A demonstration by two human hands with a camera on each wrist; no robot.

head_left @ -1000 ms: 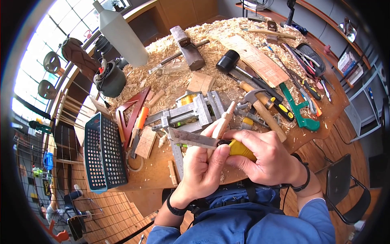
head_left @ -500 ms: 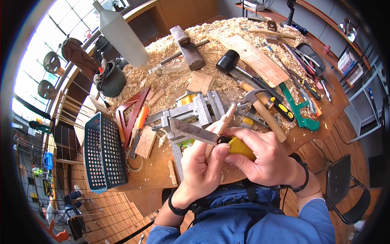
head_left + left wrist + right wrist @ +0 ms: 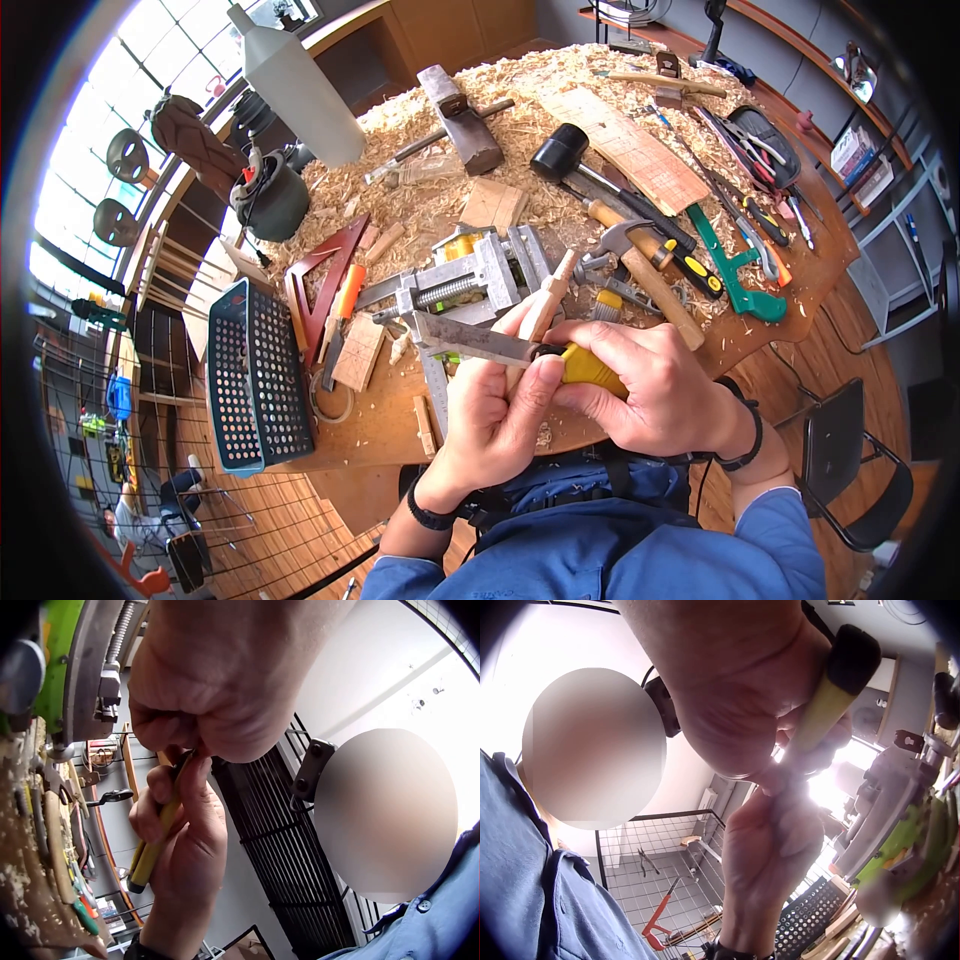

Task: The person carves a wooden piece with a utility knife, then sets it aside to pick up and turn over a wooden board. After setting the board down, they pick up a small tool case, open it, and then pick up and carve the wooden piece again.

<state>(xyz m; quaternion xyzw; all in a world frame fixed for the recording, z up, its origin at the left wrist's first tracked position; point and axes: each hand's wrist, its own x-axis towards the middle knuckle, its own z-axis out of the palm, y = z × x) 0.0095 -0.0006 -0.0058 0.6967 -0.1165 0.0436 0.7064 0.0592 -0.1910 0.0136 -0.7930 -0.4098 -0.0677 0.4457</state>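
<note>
In the head view my left hand (image 3: 488,412) grips a slim, whittled wooden stick (image 3: 543,308), its tapered end pointing up and away. My right hand (image 3: 655,385) holds a knife by its yellow handle (image 3: 592,371). The knife's grey blade (image 3: 475,340) points left across the stick, over the left fingers. Near the handle, my left thumb presses at the base of the blade. From the left wrist, the yellow handle (image 3: 154,855) shows its dark butt end. In the right wrist view the handle (image 3: 821,720) sticks out of the right fist; the stick is hidden there.
A metal vise (image 3: 470,275) sits just beyond the hands. Wood shavings (image 3: 400,210) cover much of the bench. A mallet (image 3: 562,150), claw hammer (image 3: 650,290) and green-handled saw (image 3: 745,290) lie to the right. On the left are a perforated basket (image 3: 262,375) and a red triangle square (image 3: 320,285).
The blade tipped up slightly away from me half a second ago, then came back down to about its earlier angle. Both hands keep their holds and have barely shifted.
</note>
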